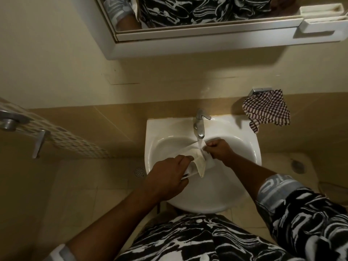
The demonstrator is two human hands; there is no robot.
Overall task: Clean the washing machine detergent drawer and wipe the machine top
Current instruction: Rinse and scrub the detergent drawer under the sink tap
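- Here, a pale cream cloth point(197, 163) is drawn out between two hands under running water. It looks thin, limp and soaked, with one corner hanging in a soft point.
- The left hand point(167, 176) curls around the near end of the cloth, together with a small white piece too hidden to name. The right hand point(219, 149) pinches the far end, just beside the stream.
- Neither the washing machine nor its detergent drawer is in view, and it cannot be told whether the white piece belongs to the drawer.
- The work appears to be at the wetting or rinsing stage. Nothing shows a cleaned drawer or a wiped machine top, so both seem still to be done.
- Water point(201, 147) falls in a narrow, clear stream from a chrome single-lever tap point(199, 125) onto the cloth.
- The basin point(207, 196) is glossy white ceramic with a rounded bowl and a faint yellowish tinge near the base of the tap.
- To the right, a crumpled checked towel point(267, 110) hangs from a metal holder on the smooth tan wall tiles.
- Above is a white-framed mirror cabinet point(188, 34).
- Below are matt beige floor tiles with a round perforated drain point(139, 172), and a brushed-metal door handle point(9, 121) sits at the left edge.
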